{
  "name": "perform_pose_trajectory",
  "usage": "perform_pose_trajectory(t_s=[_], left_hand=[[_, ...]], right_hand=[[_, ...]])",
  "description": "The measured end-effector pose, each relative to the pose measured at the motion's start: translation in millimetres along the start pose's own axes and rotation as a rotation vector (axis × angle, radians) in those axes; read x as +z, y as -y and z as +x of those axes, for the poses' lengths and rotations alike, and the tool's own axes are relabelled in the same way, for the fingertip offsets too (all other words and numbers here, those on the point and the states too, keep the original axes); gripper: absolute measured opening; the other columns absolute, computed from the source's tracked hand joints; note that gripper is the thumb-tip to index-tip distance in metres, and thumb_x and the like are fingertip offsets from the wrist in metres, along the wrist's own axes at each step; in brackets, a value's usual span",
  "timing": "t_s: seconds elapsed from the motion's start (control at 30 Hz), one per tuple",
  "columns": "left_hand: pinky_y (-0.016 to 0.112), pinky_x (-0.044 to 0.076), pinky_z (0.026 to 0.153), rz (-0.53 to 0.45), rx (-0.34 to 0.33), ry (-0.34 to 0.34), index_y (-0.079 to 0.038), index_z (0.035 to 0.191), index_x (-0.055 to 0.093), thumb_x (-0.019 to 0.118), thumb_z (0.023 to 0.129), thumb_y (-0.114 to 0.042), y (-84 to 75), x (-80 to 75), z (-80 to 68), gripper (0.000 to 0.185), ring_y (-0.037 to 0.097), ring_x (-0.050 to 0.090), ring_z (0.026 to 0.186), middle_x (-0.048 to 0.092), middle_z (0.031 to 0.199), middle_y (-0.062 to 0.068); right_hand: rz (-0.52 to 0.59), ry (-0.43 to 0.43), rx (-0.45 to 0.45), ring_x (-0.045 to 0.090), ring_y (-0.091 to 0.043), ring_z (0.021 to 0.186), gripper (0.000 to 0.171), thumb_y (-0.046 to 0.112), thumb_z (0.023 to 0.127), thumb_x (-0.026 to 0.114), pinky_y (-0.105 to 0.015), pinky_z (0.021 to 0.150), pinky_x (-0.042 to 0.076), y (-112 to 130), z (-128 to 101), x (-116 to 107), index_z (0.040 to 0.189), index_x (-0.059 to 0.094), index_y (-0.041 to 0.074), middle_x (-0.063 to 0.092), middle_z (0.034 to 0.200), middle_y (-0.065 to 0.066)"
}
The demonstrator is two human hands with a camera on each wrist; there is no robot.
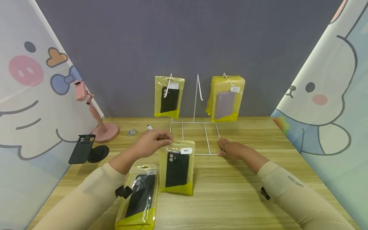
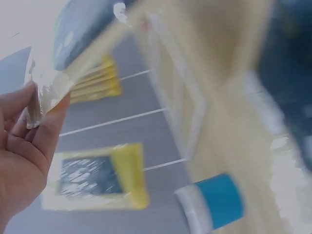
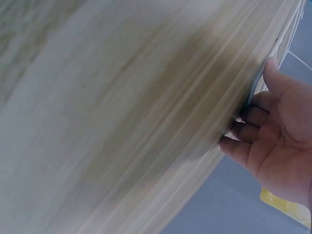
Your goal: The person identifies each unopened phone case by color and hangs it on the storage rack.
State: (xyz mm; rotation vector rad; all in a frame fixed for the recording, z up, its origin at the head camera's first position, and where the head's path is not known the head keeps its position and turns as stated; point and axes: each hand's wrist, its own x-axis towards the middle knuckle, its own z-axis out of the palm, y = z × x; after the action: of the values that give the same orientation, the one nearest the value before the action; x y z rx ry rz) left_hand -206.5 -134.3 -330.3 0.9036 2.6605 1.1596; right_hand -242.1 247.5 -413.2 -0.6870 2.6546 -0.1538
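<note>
My left hand (image 1: 156, 140) pinches the top edge of a yellow packet (image 1: 176, 167) with a black phone case in it; the packet's lower end is at the wooden table (image 1: 230, 191). In the blurred left wrist view the fingers (image 2: 29, 131) grip the packet's clear top (image 2: 46, 90). My right hand (image 1: 230, 149) rests on the table and touches the front right corner of the white wire rack (image 1: 194, 138); the right wrist view shows its fingers (image 3: 253, 131) lightly bent against the wood. A second black-case packet (image 1: 140, 198) lies flat by my left forearm.
One black-case packet (image 1: 169, 96) hangs on the rack's left hook and a stack with a lilac case (image 1: 225, 99) on the right hook. A pink phone stand (image 1: 96, 115), a black holder (image 1: 83, 148) and a small grey gadget (image 1: 132, 132) stand at the left. Cartoon curtains flank the table.
</note>
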Motion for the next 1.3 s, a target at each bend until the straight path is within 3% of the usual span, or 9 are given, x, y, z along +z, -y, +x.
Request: perform_pose_trajectory(t_s=[0.13, 0.3, 0.37, 0.47, 0.63, 0.93, 1.13, 1.3], left_hand=[[0.033, 0.053, 0.073, -0.017, 0.02, -0.084, -0.022, 0.104, 0.072, 0.062, 0.098, -0.02, -21.3, -25.0, -3.1, 0.012, 0.011, 0.066, 0.086, 0.073, 0.098, -0.007], [0.03, 0.046, 0.059, 0.089, 0.049, -0.29, -0.023, 0.105, 0.073, 0.062, 0.098, -0.024, -39.9, -52.1, 1.9, 0.013, 0.014, 0.056, 0.066, 0.069, 0.081, -0.004], [0.032, 0.041, 0.056, 0.134, 0.031, -0.375, -0.025, 0.104, 0.073, 0.063, 0.097, -0.028, -43.2, -62.1, 7.6, 0.012, 0.017, 0.05, 0.061, 0.066, 0.075, -0.002], [0.033, 0.042, 0.059, 0.133, -0.015, -0.439, -0.024, 0.104, 0.072, 0.063, 0.097, -0.031, -45.5, -75.2, 16.8, 0.013, 0.018, 0.051, 0.065, 0.065, 0.076, 0.0], [0.036, 0.043, 0.063, 0.108, -0.071, -0.452, -0.023, 0.106, 0.071, 0.063, 0.097, -0.032, -43.5, -87.3, 31.6, 0.016, 0.019, 0.053, 0.074, 0.067, 0.084, 0.001], [0.036, 0.048, 0.075, 0.085, -0.088, -0.436, -0.02, 0.108, 0.069, 0.063, 0.097, -0.033, -31.9, -87.9, 70.0, 0.018, 0.016, 0.063, 0.093, 0.072, 0.103, 0.0], [0.039, 0.051, 0.083, 0.093, -0.117, -0.431, -0.019, 0.11, 0.069, 0.061, 0.099, -0.03, -30.8, -91.9, 101.3, 0.018, 0.019, 0.063, 0.106, 0.071, 0.111, 0.0], [0.042, 0.051, 0.088, 0.069, -0.166, -0.43, -0.017, 0.111, 0.068, 0.059, 0.1, -0.027, -25.4, -95.3, 116.1, 0.018, 0.022, 0.061, 0.112, 0.069, 0.117, 0.003]], right_hand=[[0.011, 0.008, 0.008, 0.013, -0.049, 0.146, 0.072, 0.039, 0.104, 0.044, -0.059, 0.119, 0.016, 0.0, -0.5, 0.7, 0.151, 0.021, -0.012, 0.013, 0.157, -0.033], [0.014, 0.005, 0.015, 0.013, -0.049, 0.146, 0.072, 0.038, 0.104, 0.044, -0.059, 0.119, 0.017, 0.7, -1.3, 0.7, 0.15, 0.021, -0.012, 0.013, 0.157, -0.033], [0.011, 0.003, 0.016, 0.014, -0.049, 0.146, 0.071, 0.038, 0.105, 0.043, -0.059, 0.119, 0.017, 0.6, -1.1, 0.7, 0.151, 0.022, -0.012, 0.014, 0.157, -0.033], [0.009, 0.004, 0.017, 0.014, -0.049, 0.146, 0.071, 0.039, 0.105, 0.043, -0.058, 0.119, 0.017, 0.2, -0.4, 0.7, 0.151, 0.022, -0.012, 0.015, 0.158, -0.032], [0.012, 0.011, 0.013, 0.013, -0.049, 0.146, 0.072, 0.04, 0.104, 0.043, -0.058, 0.119, 0.017, -1.0, 1.5, 2.4, 0.151, 0.022, -0.011, 0.014, 0.158, -0.032], [0.019, 0.012, 0.021, 0.012, -0.049, 0.146, 0.073, 0.04, 0.104, 0.044, -0.059, 0.119, 0.017, -0.3, -0.3, -0.2, 0.151, 0.021, -0.011, 0.013, 0.158, -0.032], [0.028, 0.002, 0.018, 0.013, -0.049, 0.146, 0.072, 0.038, 0.104, 0.045, -0.059, 0.119, 0.017, 0.5, -2.0, -1.3, 0.151, 0.022, -0.011, 0.014, 0.158, -0.032], [0.013, -0.001, 0.005, 0.014, -0.05, 0.145, 0.072, 0.038, 0.104, 0.044, -0.059, 0.119, 0.018, -0.2, -1.4, -0.8, 0.151, 0.022, -0.012, 0.014, 0.157, -0.033]])
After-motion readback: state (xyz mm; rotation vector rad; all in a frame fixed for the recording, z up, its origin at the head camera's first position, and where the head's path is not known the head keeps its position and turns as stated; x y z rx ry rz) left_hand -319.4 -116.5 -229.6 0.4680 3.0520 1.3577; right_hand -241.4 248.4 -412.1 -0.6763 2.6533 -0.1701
